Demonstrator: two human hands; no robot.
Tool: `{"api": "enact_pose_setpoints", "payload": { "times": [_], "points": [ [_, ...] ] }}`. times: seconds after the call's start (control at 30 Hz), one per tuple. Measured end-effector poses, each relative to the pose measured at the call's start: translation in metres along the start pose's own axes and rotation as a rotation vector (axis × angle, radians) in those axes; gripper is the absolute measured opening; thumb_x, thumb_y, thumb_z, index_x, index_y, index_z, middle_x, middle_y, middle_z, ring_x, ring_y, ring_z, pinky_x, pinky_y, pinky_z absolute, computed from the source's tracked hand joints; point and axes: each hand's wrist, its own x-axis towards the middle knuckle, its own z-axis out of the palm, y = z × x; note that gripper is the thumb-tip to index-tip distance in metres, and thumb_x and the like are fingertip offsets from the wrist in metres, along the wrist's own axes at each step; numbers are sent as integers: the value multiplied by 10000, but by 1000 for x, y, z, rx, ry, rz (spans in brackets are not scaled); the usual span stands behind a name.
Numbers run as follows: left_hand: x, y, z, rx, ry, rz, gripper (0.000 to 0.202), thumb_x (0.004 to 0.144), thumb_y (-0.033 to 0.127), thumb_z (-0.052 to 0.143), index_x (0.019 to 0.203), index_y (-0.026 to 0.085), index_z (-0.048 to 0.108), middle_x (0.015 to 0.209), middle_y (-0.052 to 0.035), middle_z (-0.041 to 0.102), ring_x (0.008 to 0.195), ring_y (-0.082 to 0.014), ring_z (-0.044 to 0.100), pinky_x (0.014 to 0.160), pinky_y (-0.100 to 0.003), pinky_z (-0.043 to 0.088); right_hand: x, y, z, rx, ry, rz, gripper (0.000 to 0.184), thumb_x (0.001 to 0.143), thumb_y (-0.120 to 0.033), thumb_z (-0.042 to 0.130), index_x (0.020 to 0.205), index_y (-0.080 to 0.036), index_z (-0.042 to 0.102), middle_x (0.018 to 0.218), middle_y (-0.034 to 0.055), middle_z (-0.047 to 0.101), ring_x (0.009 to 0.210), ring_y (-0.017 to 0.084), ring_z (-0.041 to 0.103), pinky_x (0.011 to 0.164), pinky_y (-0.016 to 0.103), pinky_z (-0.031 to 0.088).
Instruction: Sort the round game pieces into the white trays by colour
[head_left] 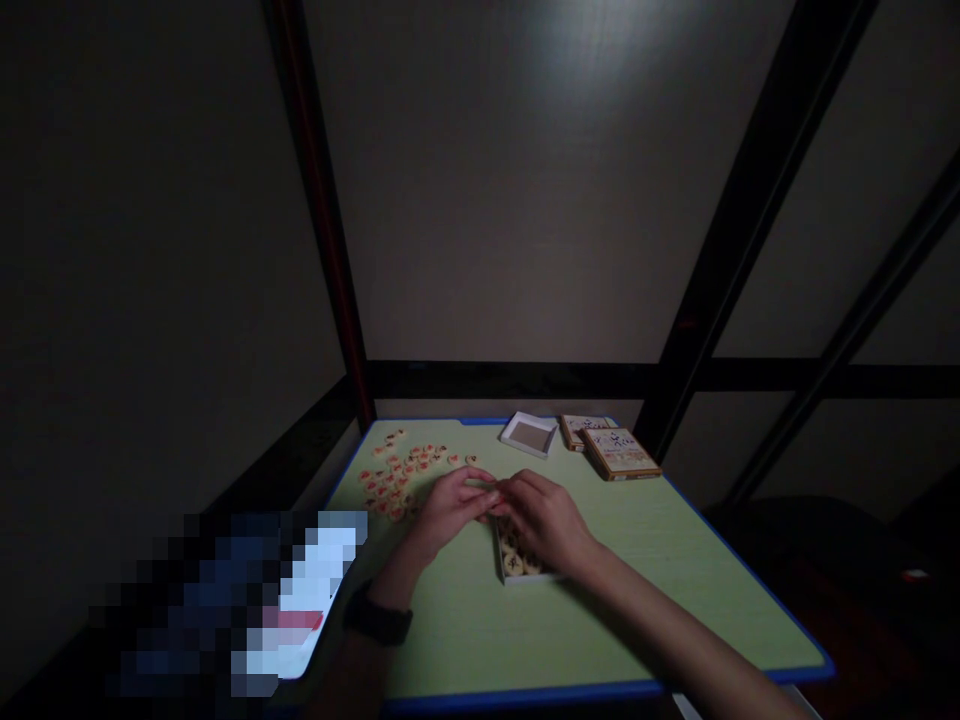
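Note:
My left hand point(451, 509) and my right hand point(544, 521) meet fingertip to fingertip over the middle of a green table point(652, 590) with a blue edge. Both have curled fingers pinching something small that I cannot make out. Under my right hand lies a small open box point(516, 562) holding several pale game pieces. To the left of my left hand, many pale pieces with red and dark marks point(397, 478) lie spread on the table. A dark watch point(379, 615) sits on my left wrist.
At the table's far edge lie an empty white box tray point(529, 433) and two brown printed boxes point(619, 452). Dark beams and pale wall panels rise behind. A blurred bright patch point(300, 600) sits at the table's near left corner. The room is dim.

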Motion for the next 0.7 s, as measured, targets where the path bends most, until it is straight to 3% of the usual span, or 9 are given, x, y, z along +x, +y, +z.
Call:
{"api": "enact_pose_setpoints", "payload": {
  "times": [0.1,0.2,0.43,0.53,0.7],
  "points": [
    [0,-3,-1,45,-52,-14,530,663,490,820,1009,153,601,786,-68,747,735,-192,703,630,-250,471,0,5,-12,120,-84,-108,227,975,-231,493,1116,-163,657,998,97,645,893,180,628,794,268,494],
    [0,-6,-1,60,-98,-16,536,672,478,820,1041,148,613,776,-60,742,696,-176,689,612,-244,452,-1,5,-14,165,-159,-124,226,957,-225,535,1147,-166,643,982,86,652,901,185,625,806,273,491],
    [-3,-6,2,71,-124,-12,586,690,447,807,1152,142,617,819,-75,751,751,-197,706,607,-247,476,-9,2,-18,87,-113,-36,151,920,-184,540,1023,-154,646,1036,113,607,880,187,605,776,279,489],
    [0,-3,0,99,-1,9,535,708,450,771,1119,140,627,851,-97,762,715,-199,712,559,-239,462,-15,13,-35,9,-144,17,193,810,-86,588,952,-164,694,955,82,632,870,194,601,773,275,470],
    [9,-1,-9,148,366,87,433,686,483,720,934,137,637,702,-74,740,513,-137,617,460,-217,379,-30,26,-57,3,-295,175,288,721,-51,614,957,-181,718,928,60,705,900,203,629,822,281,460]
  ]
}}
